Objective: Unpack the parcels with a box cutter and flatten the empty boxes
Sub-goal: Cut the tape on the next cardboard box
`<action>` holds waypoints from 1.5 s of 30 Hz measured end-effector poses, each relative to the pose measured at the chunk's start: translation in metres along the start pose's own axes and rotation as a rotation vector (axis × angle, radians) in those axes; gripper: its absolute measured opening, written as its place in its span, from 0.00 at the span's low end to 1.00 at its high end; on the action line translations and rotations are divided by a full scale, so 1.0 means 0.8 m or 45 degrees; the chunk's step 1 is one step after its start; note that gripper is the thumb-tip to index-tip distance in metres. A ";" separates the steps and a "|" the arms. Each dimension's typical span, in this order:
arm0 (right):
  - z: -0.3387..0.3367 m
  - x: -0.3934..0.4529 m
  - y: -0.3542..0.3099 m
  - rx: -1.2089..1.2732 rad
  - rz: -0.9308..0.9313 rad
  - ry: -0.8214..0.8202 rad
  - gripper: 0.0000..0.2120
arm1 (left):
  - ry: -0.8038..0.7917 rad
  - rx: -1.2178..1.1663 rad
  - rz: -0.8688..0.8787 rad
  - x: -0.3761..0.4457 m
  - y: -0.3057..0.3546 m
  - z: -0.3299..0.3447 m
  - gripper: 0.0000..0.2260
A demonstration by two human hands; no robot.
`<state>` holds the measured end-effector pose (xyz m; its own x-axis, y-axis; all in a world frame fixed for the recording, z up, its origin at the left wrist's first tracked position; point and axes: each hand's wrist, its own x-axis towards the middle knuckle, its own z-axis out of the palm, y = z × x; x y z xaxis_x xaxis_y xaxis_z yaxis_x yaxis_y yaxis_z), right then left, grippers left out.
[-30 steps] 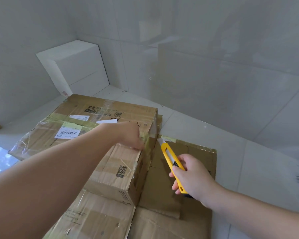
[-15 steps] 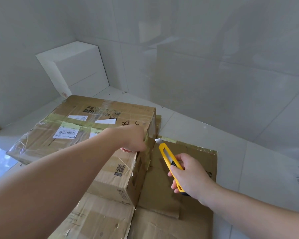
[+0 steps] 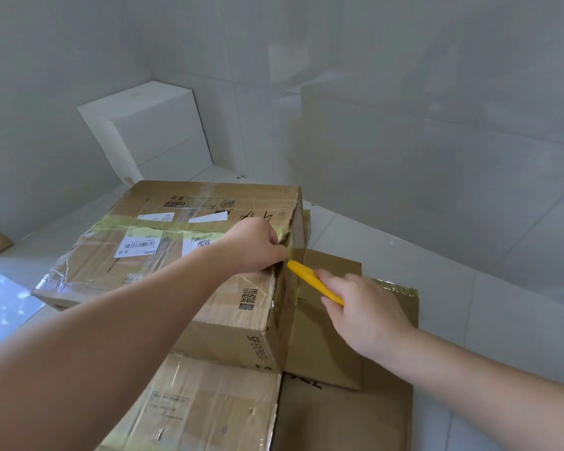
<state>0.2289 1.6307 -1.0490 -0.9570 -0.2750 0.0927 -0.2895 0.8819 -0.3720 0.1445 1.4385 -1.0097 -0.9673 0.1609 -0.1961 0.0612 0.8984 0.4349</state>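
Head view: taped parcel (image 3: 183, 275) reads "SF EXPRESS" beside QR code (image 3: 248, 296).

2 bare forearms, no sleeves visible; left grip (image 3: 254, 245), right grip (image 3: 365, 315) ungloved, no rings.

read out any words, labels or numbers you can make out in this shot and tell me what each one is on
"SF EXPRESS": printed, running sideways, on the near side of the taped parcel.
Barcode label on the parcel's top: print too small to read.
QR code on the top near the right edge: no legible text.
Black handwriting on the far top: unclear.
Printed panel on the flattened cardboard below: too blurred.
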 end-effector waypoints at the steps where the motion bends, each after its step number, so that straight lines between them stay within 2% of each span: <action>1: -0.001 0.004 0.005 -0.180 -0.122 0.046 0.23 | -0.001 -0.003 0.002 0.000 0.000 0.000 0.21; 3: 0.007 0.016 0.017 -0.441 -0.290 0.163 0.25 | 0.001 -0.003 0.005 0.000 0.000 0.000 0.21; 6: 0.009 0.044 0.016 -0.588 -0.289 0.241 0.26 | 0.012 0.030 0.004 -0.001 0.003 0.002 0.20; 10: 0.001 0.066 0.012 -0.539 -0.178 0.165 0.26 | 0.052 0.069 0.006 0.006 0.008 0.007 0.19; 14: 0.002 0.036 0.023 -0.556 -0.373 0.166 0.29 | 0.091 0.050 0.020 0.022 0.016 0.004 0.19; 18: -0.009 0.007 0.053 -0.516 -0.598 0.187 0.21 | 0.096 0.048 0.032 0.038 0.022 0.009 0.19; 21: -0.015 -0.007 0.069 -0.556 -0.650 0.079 0.21 | 0.116 0.056 0.027 0.048 0.026 0.013 0.19; 23: -0.020 -0.009 0.078 -0.555 -0.641 0.084 0.21 | 0.123 0.074 0.023 0.053 0.029 0.016 0.19; 25: -0.025 -0.004 0.089 -0.551 -0.551 0.145 0.20 | 0.108 0.110 0.014 0.056 0.032 0.020 0.18; 27: -0.032 0.004 0.095 -0.504 -0.353 0.168 0.19 | 0.099 0.106 0.012 0.058 0.032 0.022 0.16; 31: -0.033 0.023 0.074 -0.191 0.074 0.010 0.19 | 0.176 0.026 -0.066 0.057 0.004 0.006 0.13; 34: -0.018 0.039 0.037 0.089 0.141 -0.062 0.06 | 0.288 0.013 -0.177 0.044 -0.043 -0.013 0.11; 37: 0.000 0.058 0.007 0.214 0.231 -0.117 0.12 | 0.361 0.096 -0.328 0.024 -0.104 -0.032 0.09; 42: 0.022 0.083 -0.037 0.168 0.365 -0.196 0.10 | 0.444 0.303 -0.689 -0.016 -0.209 -0.051 0.20; 45: 0.028 0.092 -0.056 0.202 0.457 -0.232 0.10 | 0.417 0.214 -0.933 -0.040 -0.250 -0.053 0.26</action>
<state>0.1718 1.5628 -1.0461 -0.9730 -0.0371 -0.2277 0.0814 0.8683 -0.4893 0.1526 1.2363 -1.0533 -0.7977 -0.5945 -0.1014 -0.6030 0.7829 0.1532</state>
